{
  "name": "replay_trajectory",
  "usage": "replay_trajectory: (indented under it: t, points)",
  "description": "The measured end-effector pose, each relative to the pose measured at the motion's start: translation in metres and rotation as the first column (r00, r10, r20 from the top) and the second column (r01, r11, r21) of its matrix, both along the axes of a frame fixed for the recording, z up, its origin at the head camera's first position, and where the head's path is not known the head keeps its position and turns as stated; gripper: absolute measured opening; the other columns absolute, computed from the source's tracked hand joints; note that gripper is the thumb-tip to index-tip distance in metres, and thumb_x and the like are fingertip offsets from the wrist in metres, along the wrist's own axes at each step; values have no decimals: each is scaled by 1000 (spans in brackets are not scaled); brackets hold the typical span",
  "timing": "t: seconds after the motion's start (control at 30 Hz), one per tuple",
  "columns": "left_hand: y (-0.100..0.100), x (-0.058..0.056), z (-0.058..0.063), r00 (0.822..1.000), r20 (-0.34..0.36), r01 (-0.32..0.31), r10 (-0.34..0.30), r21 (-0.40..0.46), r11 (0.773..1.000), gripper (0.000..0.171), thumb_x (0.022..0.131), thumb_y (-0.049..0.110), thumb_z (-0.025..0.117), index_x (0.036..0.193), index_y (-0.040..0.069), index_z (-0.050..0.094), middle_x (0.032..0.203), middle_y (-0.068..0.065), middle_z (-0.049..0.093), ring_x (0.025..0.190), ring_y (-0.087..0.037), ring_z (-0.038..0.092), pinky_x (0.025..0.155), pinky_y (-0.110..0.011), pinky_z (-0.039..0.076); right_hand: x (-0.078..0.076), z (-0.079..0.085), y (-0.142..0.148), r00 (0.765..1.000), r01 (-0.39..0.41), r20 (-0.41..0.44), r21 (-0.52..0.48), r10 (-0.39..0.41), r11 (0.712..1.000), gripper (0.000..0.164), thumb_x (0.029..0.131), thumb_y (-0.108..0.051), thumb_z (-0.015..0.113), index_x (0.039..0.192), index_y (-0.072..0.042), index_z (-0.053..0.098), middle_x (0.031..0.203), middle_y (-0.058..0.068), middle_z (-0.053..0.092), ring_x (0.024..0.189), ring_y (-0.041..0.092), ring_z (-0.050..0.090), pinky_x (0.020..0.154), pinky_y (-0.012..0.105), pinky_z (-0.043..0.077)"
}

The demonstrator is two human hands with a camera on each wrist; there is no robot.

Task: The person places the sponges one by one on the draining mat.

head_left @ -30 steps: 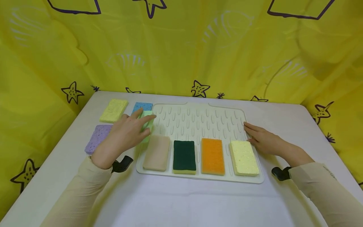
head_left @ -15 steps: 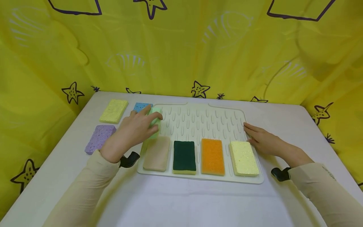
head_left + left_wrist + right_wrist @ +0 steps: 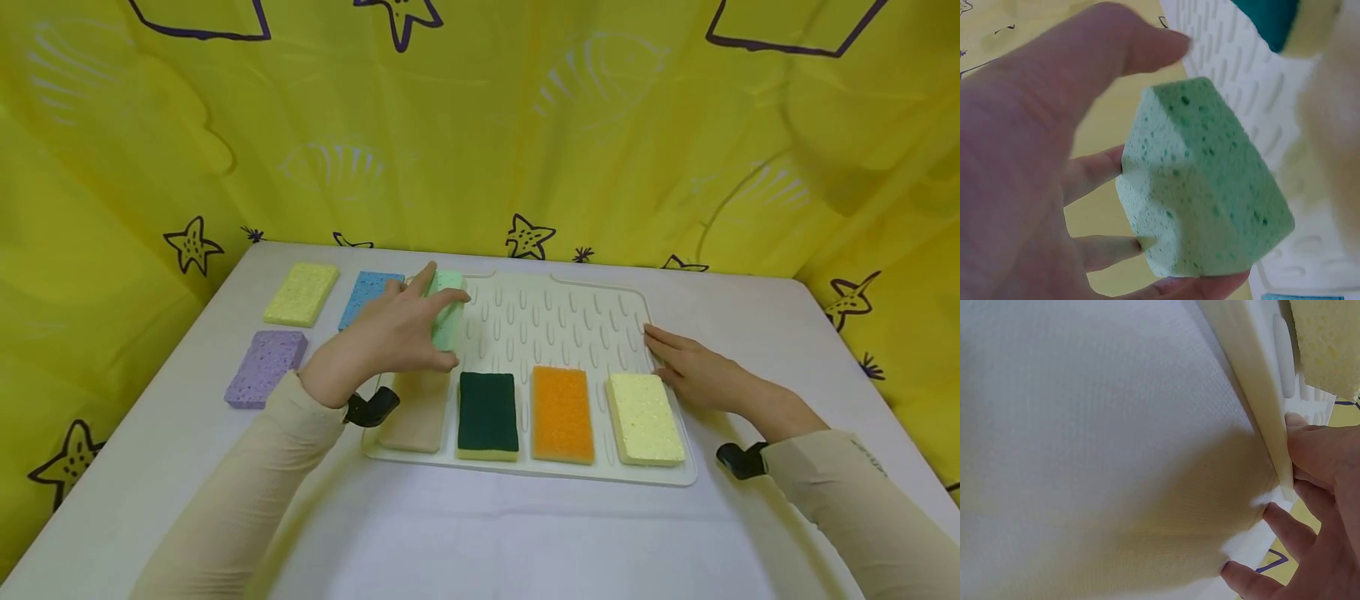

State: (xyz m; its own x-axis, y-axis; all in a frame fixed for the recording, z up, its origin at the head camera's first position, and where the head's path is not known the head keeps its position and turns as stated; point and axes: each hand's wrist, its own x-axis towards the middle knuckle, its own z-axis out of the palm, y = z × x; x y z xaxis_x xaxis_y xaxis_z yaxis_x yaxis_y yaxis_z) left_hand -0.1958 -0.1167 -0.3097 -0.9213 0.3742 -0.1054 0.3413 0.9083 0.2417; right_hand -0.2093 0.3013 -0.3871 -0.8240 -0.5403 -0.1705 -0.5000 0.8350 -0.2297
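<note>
My left hand (image 3: 401, 327) holds a mint green sponge (image 3: 448, 312) over the back left part of the white ribbed tray (image 3: 555, 312). In the left wrist view, fingers lie along the porous sponge (image 3: 1210, 181); the thumb tip appears a little apart from it. My right hand (image 3: 701, 371) touches the tray's right edge with straight fingers. Seen from the right wrist, the thumb lies at the tray rim (image 3: 1254, 381) and two fingertips reach the tabletop. Along the tray's front lie a beige sponge (image 3: 415, 417), partly behind the left hand, a dark green one (image 3: 487, 410), an orange one (image 3: 562, 414) and a pale yellow one (image 3: 647, 418).
Left of the tray, a yellow sponge (image 3: 302, 294), a purple sponge (image 3: 266, 368) and a blue sponge (image 3: 366, 298) lie on the white table (image 3: 480, 533). The blue one is partly hidden by the left hand. A yellow patterned curtain (image 3: 465, 142) surrounds the table's back and sides.
My left hand has carried the mint green sponge rightward, from beside the blue sponge to above the tray. More of the purple and blue sponges shows now. The right hand stays in place.
</note>
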Motion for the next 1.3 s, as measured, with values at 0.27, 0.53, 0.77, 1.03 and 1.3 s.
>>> replay_trajectory:
  t: [0.27, 0.53, 0.77, 1.03, 1.3]
  points:
    - [14, -9, 4, 998, 2, 67, -67, 45, 997, 75, 76, 29, 77, 144, 38, 46, 166, -15, 10, 119, -47, 40, 65, -39, 49, -2, 0, 0, 1000, -10, -5, -6, 10, 1000, 58, 98, -9, 55, 147, 14, 32, 156, 33, 27, 140, 53, 31, 111, 64, 32]
    - [30, -15, 3, 995, 8, 94, -95, 48, 994, 69, 80, 39, 77, 142, 41, 48, 163, -13, 19, 125, -46, 40, 83, -53, 55, -2, 2, -1, 999, -27, -17, -4, 27, 1000, 57, 99, -9, 55, 146, 15, 34, 155, 34, 28, 139, 53, 33, 110, 63, 34]
    - [41, -20, -3, 992, 19, 127, -127, 21, 992, 70, 80, 39, 77, 143, 39, 48, 162, -16, 20, 145, -41, 23, 94, -56, 53, -3, 2, -1, 999, -32, -14, 0, 32, 999, 57, 99, -10, 56, 145, 16, 35, 154, 34, 29, 138, 54, 33, 110, 64, 34]
    - [54, -25, -7, 987, 8, 162, -162, 37, 986, 73, 79, 39, 76, 146, 36, 47, 161, -17, 21, 143, -39, 27, 95, -53, 52, -2, 2, -1, 999, -31, -12, -1, 31, 1000, 57, 99, -11, 56, 144, 16, 35, 154, 34, 29, 138, 54, 33, 110, 64, 34]
    - [69, -34, -9, 985, 13, 172, -173, 35, 984, 76, 80, 42, 76, 149, 34, 43, 161, -16, 22, 140, -39, 31, 98, -50, 51, -1, 0, 1, 1000, -24, -4, -9, 24, 1000, 57, 99, -9, 55, 145, 16, 34, 155, 34, 28, 139, 54, 32, 110, 64, 34]
